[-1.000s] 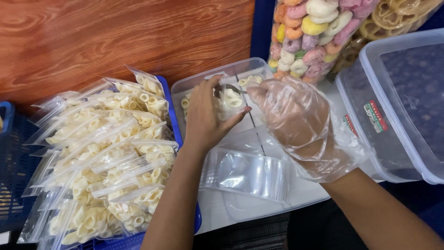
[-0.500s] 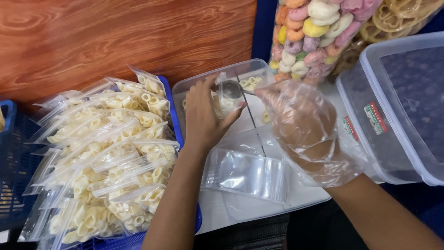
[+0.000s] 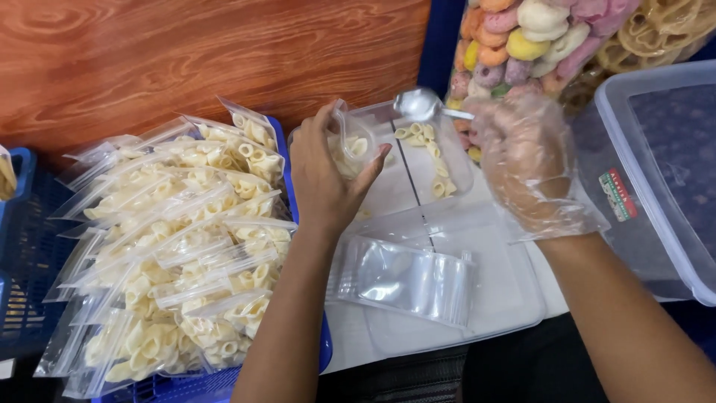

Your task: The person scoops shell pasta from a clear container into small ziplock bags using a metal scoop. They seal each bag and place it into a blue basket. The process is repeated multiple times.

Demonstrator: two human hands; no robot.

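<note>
Clear plastic pouch (image 3: 356, 145), part-filled with pale ring crackers, held upright in the bare left hand (image 3: 322, 175) over the near end of a clear tub (image 3: 455, 149). Left fingers are curled and clamped on the pouch, thumb on one side, the mouth kept open toward the spoon (image 3: 419, 104). The gloved right hand (image 3: 528, 160) pinches the spoon's handle, fingers closed on it; the bowl hangs just beside the pouch mouth and seems empty, though glare makes this uncertain. Loose crackers (image 3: 429, 145) lie on the tub floor below.

To fill well, judged from this pose: the mouth should stay wide and directly under the spoon tip, so that strays fall back into the tub; the spoon should tip slowly, and the pouch stay upright.

Left forearm rises from the lower edge, wrist bent slightly inward; right forearm enters from the lower right, palm down. Filled pouches (image 3: 179, 246) lie stacked in a blue crate (image 3: 22, 246) at left; empty pouches (image 3: 406, 280) lie on a lid (image 3: 507, 298) near the body.
</note>
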